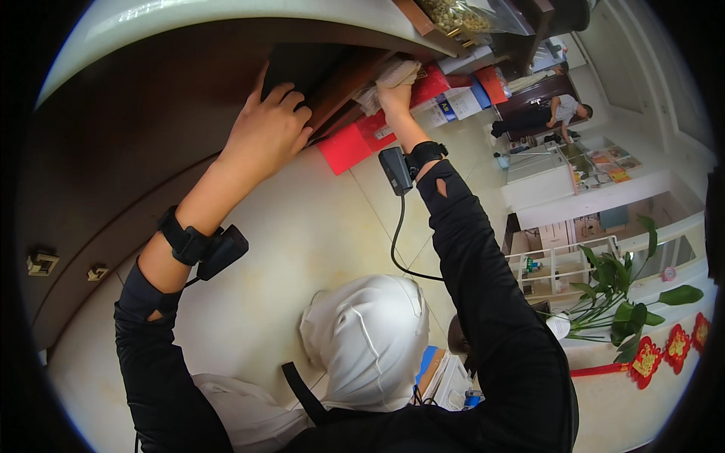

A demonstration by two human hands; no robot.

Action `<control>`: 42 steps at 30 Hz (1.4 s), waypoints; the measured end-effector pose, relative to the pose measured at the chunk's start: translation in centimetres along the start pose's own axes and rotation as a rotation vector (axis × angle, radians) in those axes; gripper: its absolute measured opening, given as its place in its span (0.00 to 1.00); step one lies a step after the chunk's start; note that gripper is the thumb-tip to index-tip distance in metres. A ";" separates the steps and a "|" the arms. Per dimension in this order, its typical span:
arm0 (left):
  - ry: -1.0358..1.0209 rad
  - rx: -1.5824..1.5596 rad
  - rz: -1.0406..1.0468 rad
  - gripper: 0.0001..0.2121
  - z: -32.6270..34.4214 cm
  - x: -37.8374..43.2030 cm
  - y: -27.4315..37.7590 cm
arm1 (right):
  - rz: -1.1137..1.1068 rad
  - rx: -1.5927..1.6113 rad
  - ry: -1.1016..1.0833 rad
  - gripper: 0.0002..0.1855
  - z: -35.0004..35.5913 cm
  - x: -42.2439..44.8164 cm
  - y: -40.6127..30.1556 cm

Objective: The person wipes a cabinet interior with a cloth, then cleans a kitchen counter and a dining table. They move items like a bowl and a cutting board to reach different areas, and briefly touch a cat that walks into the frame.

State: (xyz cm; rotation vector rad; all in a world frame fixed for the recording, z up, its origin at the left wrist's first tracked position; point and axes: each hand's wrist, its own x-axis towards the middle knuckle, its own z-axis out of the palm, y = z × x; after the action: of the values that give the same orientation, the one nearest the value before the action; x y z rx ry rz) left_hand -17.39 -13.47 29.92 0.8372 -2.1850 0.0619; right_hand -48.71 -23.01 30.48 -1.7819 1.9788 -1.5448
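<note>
My left hand lies with spread fingers at the edge of a dark wooden cabinet, beside its dark opening. Further right, my right hand is closed around a crumpled whitish cloth, close to the cabinet's reddish-brown wooden edge. Below that hand, a red folder or box stands against the cabinet, and another red box is just right of the hand. Both wrists wear black straps with small black devices. The inside of the opening is too dark to make out.
A blue and white package is near the red boxes. A clear bag of dried goods rests above. Metal handles are on the cabinet at left. A person bends over at the far right, beyond a leafy plant.
</note>
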 end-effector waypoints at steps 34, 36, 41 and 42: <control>-0.039 -0.128 -0.236 0.22 9.1 5.2 7.6 | 0.309 1.129 -0.326 0.22 11.9 -9.4 11.8; 0.074 -0.229 -0.313 0.25 9.8 6.0 7.7 | 0.147 0.978 -0.294 0.23 11.4 -9.4 11.1; 0.296 -0.146 -0.325 0.33 11.6 6.3 7.6 | -0.114 0.737 -0.174 0.27 8.9 -8.6 9.3; 0.350 -0.183 -0.349 0.35 11.9 6.3 7.0 | -0.136 0.718 -0.269 0.46 8.5 -8.5 9.3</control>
State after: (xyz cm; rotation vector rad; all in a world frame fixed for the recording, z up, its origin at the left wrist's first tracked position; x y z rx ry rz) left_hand -32.33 -14.98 27.50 1.0066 -1.6692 -0.1515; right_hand -47.25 -23.22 15.32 -1.6938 1.0082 -1.6473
